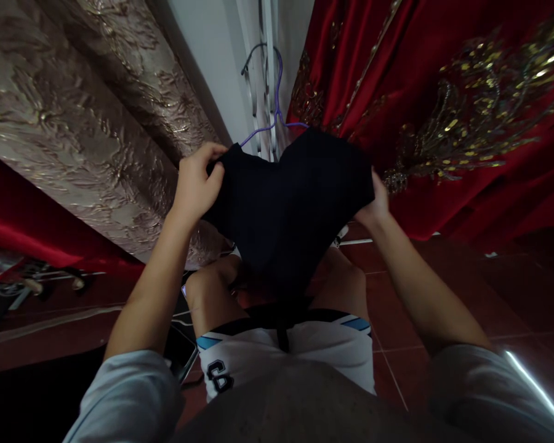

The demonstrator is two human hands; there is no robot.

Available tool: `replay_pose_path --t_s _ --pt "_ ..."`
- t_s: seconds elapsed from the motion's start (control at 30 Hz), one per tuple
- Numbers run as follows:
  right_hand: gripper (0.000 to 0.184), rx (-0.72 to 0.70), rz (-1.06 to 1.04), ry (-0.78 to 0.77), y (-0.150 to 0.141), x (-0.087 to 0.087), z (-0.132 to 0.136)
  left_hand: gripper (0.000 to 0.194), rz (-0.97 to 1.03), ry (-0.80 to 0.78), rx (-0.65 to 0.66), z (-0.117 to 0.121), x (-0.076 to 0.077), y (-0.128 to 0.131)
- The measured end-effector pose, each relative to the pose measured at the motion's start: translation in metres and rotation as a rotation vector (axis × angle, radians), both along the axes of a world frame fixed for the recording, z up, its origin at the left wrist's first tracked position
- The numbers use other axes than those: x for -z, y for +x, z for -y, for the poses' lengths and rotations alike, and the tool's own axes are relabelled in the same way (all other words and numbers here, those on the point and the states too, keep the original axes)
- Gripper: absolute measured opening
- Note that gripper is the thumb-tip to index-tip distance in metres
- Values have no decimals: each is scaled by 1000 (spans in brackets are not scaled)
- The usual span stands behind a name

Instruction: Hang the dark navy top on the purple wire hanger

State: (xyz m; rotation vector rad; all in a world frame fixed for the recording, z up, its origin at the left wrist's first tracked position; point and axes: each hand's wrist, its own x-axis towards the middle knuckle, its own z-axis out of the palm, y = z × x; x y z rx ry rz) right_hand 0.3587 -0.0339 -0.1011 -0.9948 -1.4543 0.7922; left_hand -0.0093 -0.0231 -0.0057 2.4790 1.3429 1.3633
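A dark navy garment [290, 197], its kind not clear in the dim light, hangs in front of me on a purple wire hanger [278, 92]. The hanger's hook meets a white metal rack [268, 37]. My left hand [198, 181] pinches the garment's upper left edge between thumb and fingers. On the other side my right hand [376, 200] grips the right edge, with most of its fingers hidden behind the cloth. The fabric spreads between both hands and droops in the middle over my knees.
Textured beige-gold cloth [106, 123] hangs at left. Red satin fabric [443, 203] with gold sequins [484, 104] hangs at right. Below lies a red tiled floor [410, 289]. A dark flat device [181, 351] rests beside my left leg, near a white cable.
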Motion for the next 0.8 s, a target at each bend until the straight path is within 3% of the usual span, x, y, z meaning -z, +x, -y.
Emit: replay_pose_path --t_s 0.07,0.17,0.3,0.43,0.63,0.73,0.8 --pt "65 10 -105 -62 16 -3 -3 22 13 22 -34 0 8 -6" --pt "46 81 -244 -94 22 -17 -2 22 35 74 -74 1 14 -3" --pt "31 210 -425 32 10 -44 4 26 44 167 -79 15 5 16" --pt "31 306 -545 112 1 -61 12 31 46 276 -123 40 -9 27" --pt "39 282 -610 53 1 -69 10 27 -8 426 -68 66 -16 29" --pt "34 273 -568 -1 4 -70 -2 25 -40 526 -20 68 -9 29" --pt "31 306 -559 29 4 -71 -6 23 -72 494 -33 68 -1 27"
